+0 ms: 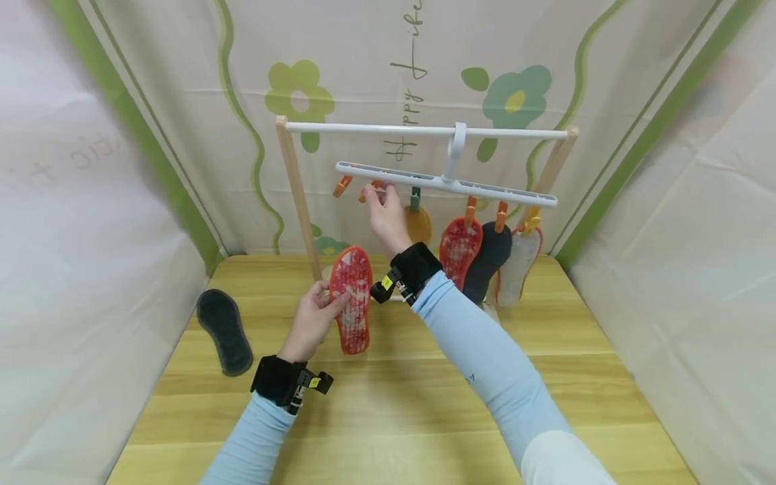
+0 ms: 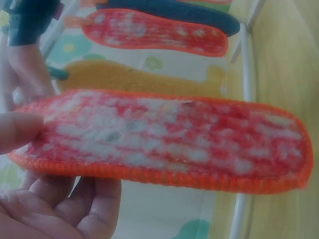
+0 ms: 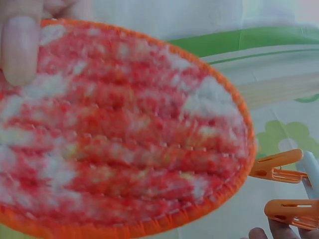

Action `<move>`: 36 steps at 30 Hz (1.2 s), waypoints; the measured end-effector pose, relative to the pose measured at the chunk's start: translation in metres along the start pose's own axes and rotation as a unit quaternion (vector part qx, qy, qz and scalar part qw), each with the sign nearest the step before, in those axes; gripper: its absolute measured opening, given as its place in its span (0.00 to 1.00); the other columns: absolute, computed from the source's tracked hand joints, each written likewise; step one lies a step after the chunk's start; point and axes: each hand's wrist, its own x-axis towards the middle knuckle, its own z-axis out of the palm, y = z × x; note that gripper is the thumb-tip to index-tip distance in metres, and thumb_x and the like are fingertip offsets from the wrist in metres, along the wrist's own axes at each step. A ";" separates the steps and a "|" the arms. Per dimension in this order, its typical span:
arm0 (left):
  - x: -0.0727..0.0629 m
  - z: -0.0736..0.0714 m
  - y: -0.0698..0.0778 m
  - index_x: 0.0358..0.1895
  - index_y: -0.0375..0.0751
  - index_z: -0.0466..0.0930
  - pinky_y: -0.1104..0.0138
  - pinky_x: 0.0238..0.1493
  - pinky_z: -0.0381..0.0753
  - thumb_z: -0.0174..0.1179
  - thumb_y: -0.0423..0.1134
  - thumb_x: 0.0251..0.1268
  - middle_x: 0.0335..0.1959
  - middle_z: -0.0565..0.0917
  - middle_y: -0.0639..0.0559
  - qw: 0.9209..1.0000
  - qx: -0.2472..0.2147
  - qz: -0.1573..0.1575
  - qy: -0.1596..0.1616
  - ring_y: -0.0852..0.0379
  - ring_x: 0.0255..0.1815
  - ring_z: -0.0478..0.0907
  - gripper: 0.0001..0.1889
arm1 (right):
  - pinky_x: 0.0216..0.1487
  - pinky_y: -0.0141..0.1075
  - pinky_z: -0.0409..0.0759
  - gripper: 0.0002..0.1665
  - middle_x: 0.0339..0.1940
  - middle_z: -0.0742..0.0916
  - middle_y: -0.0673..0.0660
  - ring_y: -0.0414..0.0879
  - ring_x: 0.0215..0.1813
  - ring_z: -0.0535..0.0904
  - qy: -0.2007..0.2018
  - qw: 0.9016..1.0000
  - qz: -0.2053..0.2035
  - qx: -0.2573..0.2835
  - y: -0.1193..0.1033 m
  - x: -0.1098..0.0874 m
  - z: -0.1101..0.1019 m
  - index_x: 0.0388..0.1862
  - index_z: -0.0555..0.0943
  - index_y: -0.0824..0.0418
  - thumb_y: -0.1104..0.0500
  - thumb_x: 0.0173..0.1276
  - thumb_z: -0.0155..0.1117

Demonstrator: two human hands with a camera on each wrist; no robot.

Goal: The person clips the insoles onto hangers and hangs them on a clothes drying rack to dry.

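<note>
A red and white insole (image 1: 352, 303) with an orange edge is upright in my left hand (image 1: 310, 320), thumb on its front and fingers behind. In the left wrist view the insole (image 2: 169, 137) fills the middle. My right hand (image 1: 388, 214) reaches up to the grey hanger (image 1: 418, 180) and pinches an orange clip (image 1: 368, 192) there. The right wrist view shows that orange clip (image 3: 291, 211) with fingertips on it, and a second orange clip (image 3: 278, 167) beside it. On the hanger's left end hangs this other orange clip (image 1: 342, 186), holding nothing.
From the hanger also hang a yellow insole (image 1: 418, 225), a red insole (image 1: 459, 246), a dark insole (image 1: 487, 263) and a pale insole (image 1: 520, 266). The hanger hooks on a white rod (image 1: 388, 128) between wooden posts. A dark insole (image 1: 224, 331) lies on the wooden table (image 1: 388, 417).
</note>
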 end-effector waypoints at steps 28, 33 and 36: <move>0.034 0.021 0.011 0.60 0.35 0.68 0.53 0.51 0.82 0.59 0.44 0.73 0.47 0.84 0.34 1.000 0.015 0.007 0.001 0.45 0.48 0.84 0.21 | 0.58 0.45 0.74 0.26 0.51 0.80 0.59 0.50 0.54 0.76 -0.060 0.995 -0.035 -0.066 -0.010 -0.029 -0.027 0.70 0.69 0.56 0.48 0.79 0.49; 0.047 0.021 0.008 0.59 0.35 0.68 0.57 0.48 0.84 0.60 0.44 0.73 0.48 0.84 0.35 0.999 0.036 0.016 -0.004 0.46 0.48 0.84 0.20 | 0.61 0.40 0.74 0.24 0.52 0.83 0.59 0.48 0.57 0.78 -0.059 0.995 -0.045 -0.072 -0.008 -0.024 -0.030 0.67 0.73 0.58 0.50 0.78 0.49; 0.055 0.021 0.005 0.58 0.36 0.69 0.58 0.46 0.84 0.60 0.44 0.72 0.47 0.85 0.36 0.999 0.046 0.018 -0.005 0.47 0.47 0.85 0.20 | 0.63 0.41 0.73 0.24 0.52 0.84 0.57 0.47 0.57 0.78 -0.056 0.994 -0.046 -0.077 -0.007 -0.022 -0.032 0.66 0.75 0.57 0.50 0.78 0.50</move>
